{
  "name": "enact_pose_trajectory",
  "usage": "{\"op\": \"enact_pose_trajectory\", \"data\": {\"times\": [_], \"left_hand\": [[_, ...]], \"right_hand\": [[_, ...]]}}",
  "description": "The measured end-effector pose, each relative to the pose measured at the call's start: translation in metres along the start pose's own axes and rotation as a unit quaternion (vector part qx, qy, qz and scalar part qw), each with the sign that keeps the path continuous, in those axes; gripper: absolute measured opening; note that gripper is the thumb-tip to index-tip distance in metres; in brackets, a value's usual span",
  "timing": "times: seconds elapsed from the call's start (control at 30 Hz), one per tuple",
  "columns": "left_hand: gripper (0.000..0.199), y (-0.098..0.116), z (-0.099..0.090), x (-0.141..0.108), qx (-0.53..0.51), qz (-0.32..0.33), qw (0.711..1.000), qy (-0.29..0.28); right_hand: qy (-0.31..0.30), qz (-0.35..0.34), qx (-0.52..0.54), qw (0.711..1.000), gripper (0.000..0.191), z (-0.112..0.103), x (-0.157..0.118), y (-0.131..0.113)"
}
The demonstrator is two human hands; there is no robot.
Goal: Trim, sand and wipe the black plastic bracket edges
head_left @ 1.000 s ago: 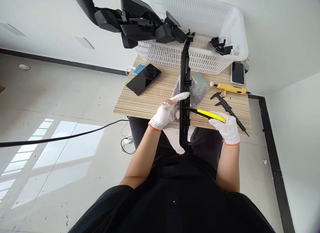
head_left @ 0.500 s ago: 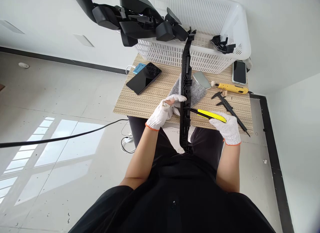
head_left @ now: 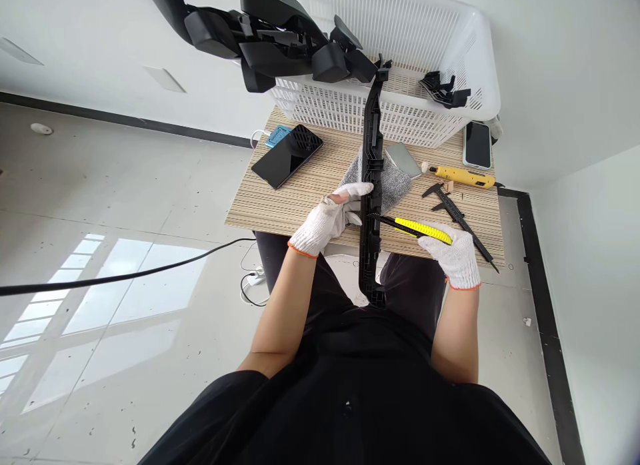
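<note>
A long black plastic trim piece (head_left: 373, 132) reaches from the basket's edge down to my lap, crossing a grey cloth (head_left: 395, 186). My left hand (head_left: 336, 214), in a white glove with bare fingertips in part, grips it near the middle, thumb side on top and other fingers at its left edge. In my gloved right hand (head_left: 453, 253) is a yellow and black utility knife (head_left: 423, 230). The knife points left, and its tip meets the trim piece just below my left fingers.
Behind stands a white plastic basket (head_left: 485, 85) with black plastic parts (head_left: 283, 57) heaped over its left side. On the table (head_left: 280, 208) lie a black phone (head_left: 287, 156), a second phone (head_left: 477, 145), a yellow rotary tool (head_left: 465, 177), a caliper (head_left: 460, 218) and a grey flat piece (head_left: 403, 160).
My left hand has shifted slightly up along the trim piece, its fingers a little higher. The knife and my right hand stay nearly where they were.
</note>
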State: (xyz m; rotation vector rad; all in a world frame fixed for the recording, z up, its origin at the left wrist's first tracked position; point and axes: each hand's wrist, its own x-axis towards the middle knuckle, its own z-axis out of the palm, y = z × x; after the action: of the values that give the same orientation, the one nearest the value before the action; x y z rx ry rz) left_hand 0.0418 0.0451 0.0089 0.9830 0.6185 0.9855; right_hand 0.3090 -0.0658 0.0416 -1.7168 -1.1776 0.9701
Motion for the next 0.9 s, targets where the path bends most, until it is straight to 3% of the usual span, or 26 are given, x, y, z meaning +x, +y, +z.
{"op": "enact_pose_trajectory", "data": {"times": [0.17,0.4,0.57,0.73,0.9], "left_hand": [[0.052,0.002,0.002,0.000,0.048,-0.004,0.999,0.011],[0.052,-0.001,0.007,0.008,0.010,0.001,1.000,0.028],[0.056,-0.003,0.005,0.007,0.091,-0.004,0.996,0.002],[0.052,-0.008,0.007,0.013,0.067,0.003,0.997,0.025],[0.062,-0.007,0.004,0.022,0.052,0.020,0.998,0.017]], "right_hand": [[-0.005,0.000,0.007,1.000,0.051,-0.001,0.000,0.003],[-0.010,-0.004,0.010,1.000,0.052,-0.001,-0.001,0.004],[-0.005,0.005,0.014,1.000,0.055,0.000,0.000,0.006],[0.009,-0.002,-0.001,1.000,0.052,0.000,0.001,0.003],[0.016,-0.003,-0.003,1.000,0.051,0.000,0.001,0.002]]}}
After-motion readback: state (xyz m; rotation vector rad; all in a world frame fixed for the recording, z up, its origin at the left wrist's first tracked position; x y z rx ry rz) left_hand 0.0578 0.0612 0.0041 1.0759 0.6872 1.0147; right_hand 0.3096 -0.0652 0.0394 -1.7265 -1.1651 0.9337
